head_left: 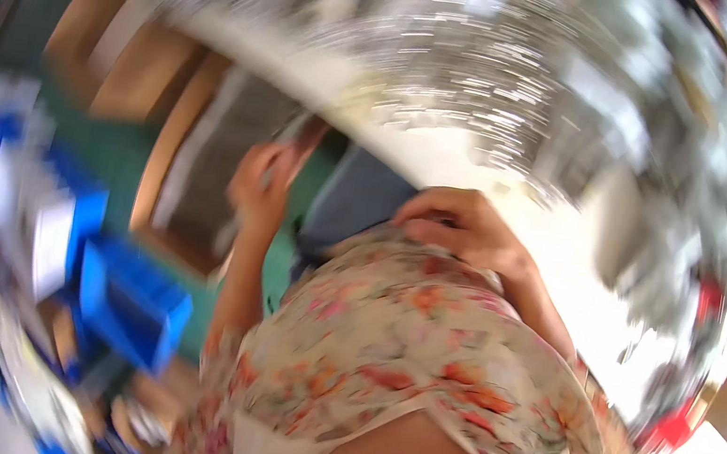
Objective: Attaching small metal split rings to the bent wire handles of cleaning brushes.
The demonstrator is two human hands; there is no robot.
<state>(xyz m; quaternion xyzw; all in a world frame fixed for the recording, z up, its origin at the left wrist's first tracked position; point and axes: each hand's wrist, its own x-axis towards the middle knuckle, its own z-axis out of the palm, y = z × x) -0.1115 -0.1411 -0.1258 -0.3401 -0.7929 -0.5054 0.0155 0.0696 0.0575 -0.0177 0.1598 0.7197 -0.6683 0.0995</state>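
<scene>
My left hand (264, 181) is raised to the left of my body, its fingers closed around a thin reddish-brown item (309, 140). Motion smears that item, so its kind does not show. Just beyond it stands an open cardboard box (161, 162) with dark grey contents and a pale lining. My right hand (469, 231) rests in front of my waist, against my flowered shirt (425, 318). Its fingers are curled in, and whatever they may hold is hidden. A pale tabletop (549, 256) lies close beyond that hand.
Blurred silvery, shiny items (493, 67) are heaped across the tabletop. More cardboard (136, 72) stands at the far left. Blue plastic bins (133, 300) sit lower left on the green floor (116, 140). A red object (674, 428) lies at the right.
</scene>
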